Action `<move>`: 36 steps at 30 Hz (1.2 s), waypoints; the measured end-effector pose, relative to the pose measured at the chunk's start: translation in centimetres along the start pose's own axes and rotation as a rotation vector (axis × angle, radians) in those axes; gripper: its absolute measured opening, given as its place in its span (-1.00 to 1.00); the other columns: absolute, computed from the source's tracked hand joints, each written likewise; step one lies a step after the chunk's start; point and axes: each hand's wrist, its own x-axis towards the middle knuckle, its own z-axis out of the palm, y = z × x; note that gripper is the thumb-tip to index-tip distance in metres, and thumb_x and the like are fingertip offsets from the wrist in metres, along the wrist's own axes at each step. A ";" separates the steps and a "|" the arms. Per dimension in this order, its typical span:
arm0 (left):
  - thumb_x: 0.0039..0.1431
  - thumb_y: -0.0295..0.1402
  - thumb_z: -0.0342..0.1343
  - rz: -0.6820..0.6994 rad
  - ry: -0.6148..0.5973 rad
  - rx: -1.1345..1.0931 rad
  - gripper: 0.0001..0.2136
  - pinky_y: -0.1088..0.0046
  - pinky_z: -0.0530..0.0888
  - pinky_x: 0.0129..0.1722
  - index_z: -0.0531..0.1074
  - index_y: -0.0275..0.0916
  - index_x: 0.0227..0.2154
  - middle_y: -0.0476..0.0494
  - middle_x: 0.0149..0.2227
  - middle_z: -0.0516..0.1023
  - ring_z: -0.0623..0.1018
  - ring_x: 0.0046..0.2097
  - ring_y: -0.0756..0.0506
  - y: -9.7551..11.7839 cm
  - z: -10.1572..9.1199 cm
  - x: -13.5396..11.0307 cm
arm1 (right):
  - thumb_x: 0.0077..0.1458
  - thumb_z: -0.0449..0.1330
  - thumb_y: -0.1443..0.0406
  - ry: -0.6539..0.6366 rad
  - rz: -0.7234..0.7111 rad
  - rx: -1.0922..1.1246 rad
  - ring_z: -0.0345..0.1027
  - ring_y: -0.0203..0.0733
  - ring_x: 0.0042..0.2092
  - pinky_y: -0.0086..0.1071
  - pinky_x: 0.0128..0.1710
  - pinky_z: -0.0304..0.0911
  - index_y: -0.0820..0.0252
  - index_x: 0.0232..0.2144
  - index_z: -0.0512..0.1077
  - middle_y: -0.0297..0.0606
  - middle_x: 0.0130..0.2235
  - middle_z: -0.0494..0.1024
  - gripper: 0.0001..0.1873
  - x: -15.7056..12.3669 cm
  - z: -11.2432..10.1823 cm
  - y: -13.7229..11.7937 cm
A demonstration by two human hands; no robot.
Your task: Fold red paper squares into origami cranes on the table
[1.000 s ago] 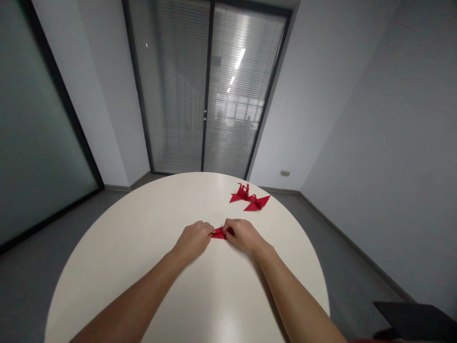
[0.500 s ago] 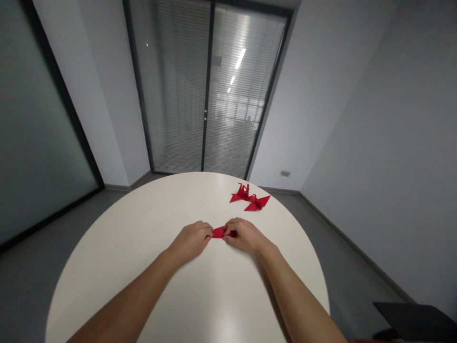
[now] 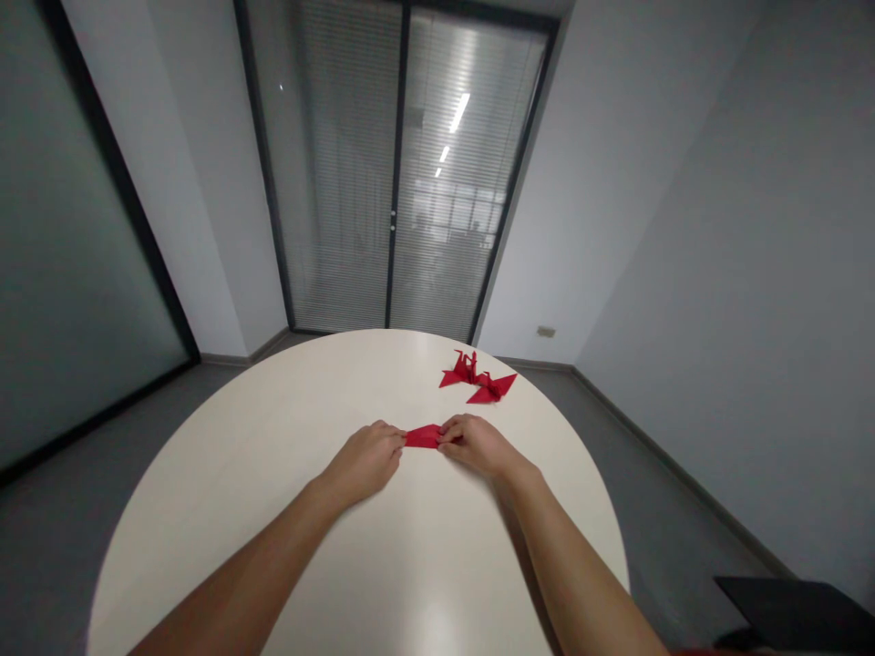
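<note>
A narrow folded piece of red paper [image 3: 424, 437] lies on the round white table [image 3: 273, 437], stretched between my two hands. My left hand [image 3: 365, 458] pinches its left end with curled fingers. My right hand [image 3: 475, 444] pinches its right end, fingers pressed together. Both hands rest on the tabletop near its middle. Further back on the right lie two finished red paper cranes [image 3: 477, 377], touching each other.
The table's far edge curves just beyond the cranes. Behind it stand glass doors with blinds [image 3: 400, 173] and grey walls. A dark flat object [image 3: 797, 610] sits at the bottom right corner, off the table. Grey floor surrounds the table.
My right hand has slid to the right along the paper, so more of the red strip shows between the hands. The left hand has hardly moved.
</note>
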 end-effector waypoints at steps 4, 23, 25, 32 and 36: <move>0.30 -0.32 0.04 -0.010 -0.004 0.089 -0.72 0.18 0.38 0.07 0.48 -0.24 0.00 -0.29 0.01 0.54 0.44 0.06 -0.24 1.5 0.3 -0.2 | 0.11 0.17 0.35 0.032 0.037 -0.086 0.44 -0.10 -0.12 -0.33 -0.07 0.26 0.19 -0.31 0.59 -0.16 -0.15 0.62 -0.82 -0.1 -0.2 -0.6; 0.32 -0.38 -0.09 -0.131 -0.044 0.132 -0.62 0.13 0.40 0.10 0.36 -0.37 0.14 -0.41 0.17 0.42 0.39 0.15 -0.28 4.4 0.5 0.0 | 0.35 -0.25 -0.05 -0.184 0.325 -0.124 -0.42 0.05 0.45 -0.02 0.39 -0.31 0.44 0.41 -0.17 0.02 0.44 -0.25 -0.18 0.2 2.9 -0.6; 0.33 -0.37 -0.09 -0.130 -0.049 0.136 -0.60 0.12 0.40 0.10 0.34 -0.40 0.15 -0.43 0.18 0.41 0.38 0.16 -0.30 4.4 0.4 -0.1 | 0.35 -0.25 -0.05 -0.193 0.353 -0.127 -0.42 0.07 0.45 -0.02 0.39 -0.30 0.46 0.41 -0.19 0.02 0.44 -0.26 -0.16 0.1 2.7 -0.3; 0.31 -0.35 -0.05 -0.128 -0.038 0.172 -0.64 0.15 0.41 0.05 0.38 -0.33 0.11 -0.38 0.13 0.46 0.41 0.12 -0.28 4.5 -0.1 -0.1 | 0.35 -0.20 -0.03 -0.092 0.345 -0.193 -0.40 0.14 0.45 0.14 0.37 -0.38 0.41 0.40 -0.10 0.03 0.43 -0.16 -0.21 -0.2 2.3 -0.2; 0.32 -0.37 -0.07 -0.109 -0.016 0.198 -0.68 0.17 0.41 0.00 0.42 -0.30 0.05 -0.35 0.04 0.50 0.42 0.07 -0.27 4.1 0.2 0.1 | 0.34 -0.10 0.03 -0.013 0.152 -0.201 -0.38 0.11 0.45 0.12 0.37 -0.35 0.24 0.40 -0.02 -0.07 0.44 -0.12 -0.29 0.1 2.3 -0.4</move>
